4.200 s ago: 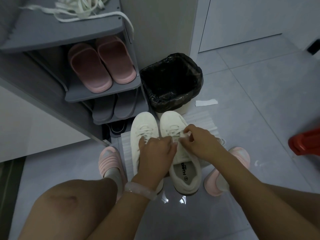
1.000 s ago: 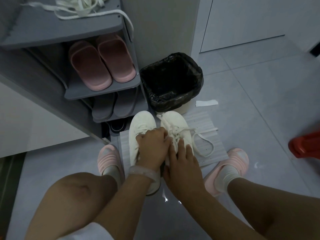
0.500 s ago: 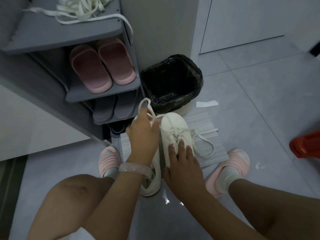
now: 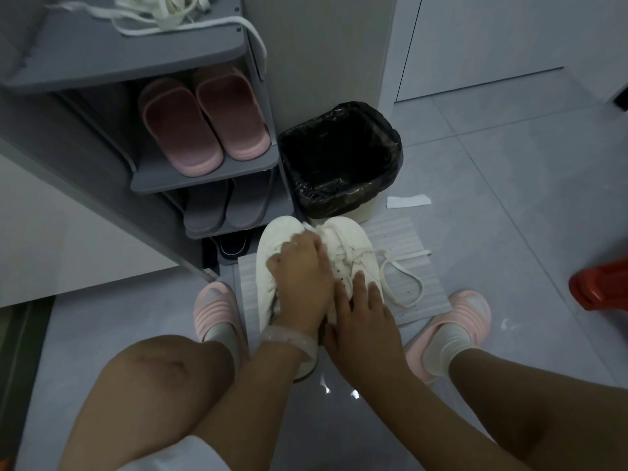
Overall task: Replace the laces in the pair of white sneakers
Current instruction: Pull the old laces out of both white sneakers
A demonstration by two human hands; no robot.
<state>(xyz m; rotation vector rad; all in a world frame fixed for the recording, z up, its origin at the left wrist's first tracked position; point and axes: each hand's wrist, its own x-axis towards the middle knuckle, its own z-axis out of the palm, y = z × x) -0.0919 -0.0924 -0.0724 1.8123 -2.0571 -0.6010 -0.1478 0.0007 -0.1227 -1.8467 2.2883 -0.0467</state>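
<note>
Two white sneakers stand side by side on a white sheet [image 4: 418, 243] on the floor. My left hand [image 4: 300, 287] lies over the left sneaker [image 4: 275, 239], its fingers closed on that shoe's lace near the upper eyelets. My right hand [image 4: 362, 321] rests flat, fingers spread, on the back half of the right sneaker [image 4: 346, 239]. The right sneaker's lace [image 4: 404, 283] trails loose in a loop over the sheet to the right. A bundle of white laces [image 4: 163, 8] lies on the top shelf of the grey shoe rack.
The grey shoe rack [image 4: 190, 178] at left holds pink slippers [image 4: 204, 124] and grey slippers. A black-lined bin [image 4: 339, 158] stands just behind the sneakers. A white paper scrap [image 4: 407, 201] lies beside it. A red object [image 4: 601, 287] sits at the right edge. My feet in pink sandals flank the sheet.
My left hand, which had pulled a lace loop up above the left sneaker half a second ago, has come back down onto the shoe. My right hand has stayed pressed on the right sneaker.
</note>
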